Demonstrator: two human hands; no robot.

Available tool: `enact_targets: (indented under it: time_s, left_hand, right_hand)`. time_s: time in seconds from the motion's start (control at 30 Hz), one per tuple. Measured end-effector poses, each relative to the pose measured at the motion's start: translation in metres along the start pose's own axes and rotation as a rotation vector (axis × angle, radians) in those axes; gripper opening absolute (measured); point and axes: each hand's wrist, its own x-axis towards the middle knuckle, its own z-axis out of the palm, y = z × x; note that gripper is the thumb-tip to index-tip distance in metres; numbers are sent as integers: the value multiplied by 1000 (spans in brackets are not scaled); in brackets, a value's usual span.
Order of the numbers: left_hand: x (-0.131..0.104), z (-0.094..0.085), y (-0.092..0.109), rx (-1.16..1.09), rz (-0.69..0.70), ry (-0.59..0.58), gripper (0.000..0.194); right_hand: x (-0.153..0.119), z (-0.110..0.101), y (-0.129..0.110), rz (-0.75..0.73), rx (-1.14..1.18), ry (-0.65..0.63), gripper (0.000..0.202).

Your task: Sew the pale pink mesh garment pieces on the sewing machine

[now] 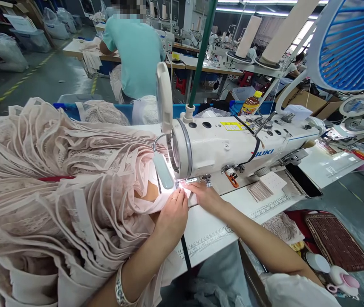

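Note:
A white sewing machine (pixel 214 149) stands on the table, its lamp lighting the needle area. Just in front of the needle, my left hand (pixel 174 209) is closed with its fingertips together on a pale pink piece of fabric (pixel 156 204). My right hand (pixel 206 196) lies beside it, fingers reaching under the machine head onto the same fabric; its fingertips are partly hidden by the machine. From my left hand the fabric runs left towards a large heap of pale pink lace-trimmed garments (pixel 73 157).
A ruler strip (pixel 207 243) runs along the table's front edge. A stack of beige strips (pixel 260 192) lies right of the machine. Behind stand a drink bottle (pixel 250 104), thread cones (pixel 249 36) and a blue fan (pixel 354 47). A person in a teal shirt (pixel 137 55) sits ahead.

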Motion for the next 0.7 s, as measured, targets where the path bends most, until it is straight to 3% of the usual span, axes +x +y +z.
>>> enact_targets:
  time_s: [0.2, 0.47, 0.7]
  left_hand:
    - [1, 0, 4, 31, 3, -86, 41]
    - [2, 3, 1, 49, 7, -36, 40]
    - [3, 3, -2, -93, -51, -64, 41]
  right_hand:
    - [1, 0, 0, -23, 5, -1, 53]
    - [4, -6, -7, 15, -13, -54, 51]
    - [6, -12, -12, 16, -1, -56, 48]
